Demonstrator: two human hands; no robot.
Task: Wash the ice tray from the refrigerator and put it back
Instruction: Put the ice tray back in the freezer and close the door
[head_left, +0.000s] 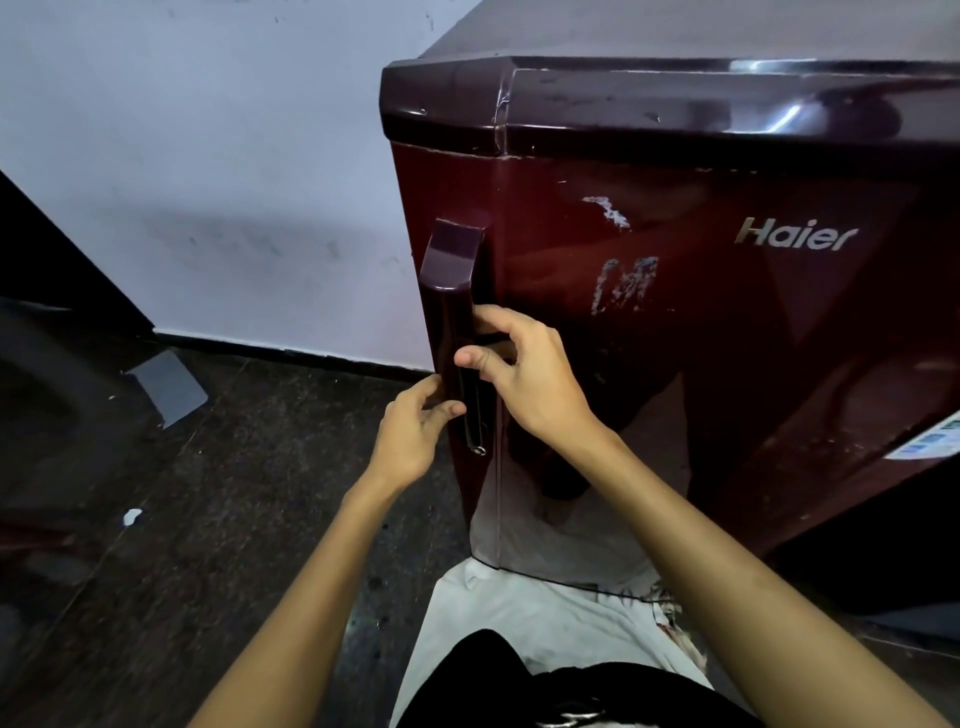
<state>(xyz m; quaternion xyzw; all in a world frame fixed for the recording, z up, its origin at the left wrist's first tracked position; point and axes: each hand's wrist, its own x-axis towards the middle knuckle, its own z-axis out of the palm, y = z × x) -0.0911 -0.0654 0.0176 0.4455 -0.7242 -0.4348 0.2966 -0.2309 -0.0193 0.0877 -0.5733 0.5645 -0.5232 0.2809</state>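
A dark red refrigerator (701, 322) stands in front of me with its door closed. A vertical handle (451, 312) runs down the door's left edge. My right hand (524, 374) curls its fingers round the handle from the right side, thumb in front. My left hand (410, 436) holds the lower part of the same handle from the left, fingers curled against it. The ice tray is not in view.
A pale wall (208, 182) rises to the left of the refrigerator above a dark speckled floor (234, 519). A dark object (47, 322) sits at the far left. A small white scrap (131, 516) lies on the floor. My white shirt (545, 623) fills the bottom.
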